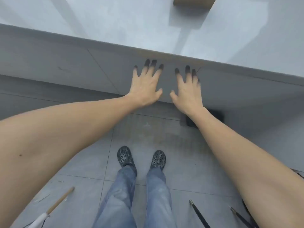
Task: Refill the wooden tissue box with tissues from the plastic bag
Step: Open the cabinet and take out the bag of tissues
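Note:
My left hand [145, 84] and my right hand [186, 89] are stretched out side by side, fingers spread and straight, holding nothing. Both hover in front of the near edge of a pale grey table [115, 27], with the fingertips in the shadow under its edge. A brown wooden box [195, 2] sits on the table at the far top, cut off by the frame's edge. No plastic bag or tissues are in view.
I stand on grey floor tiles [85, 162], my feet in dark clogs [125, 156] below the hands. A wooden-handled stick [60, 201] lies at lower left. Thin dark rods [199, 214] lie at lower right. A dark block [218, 116] sits under the table.

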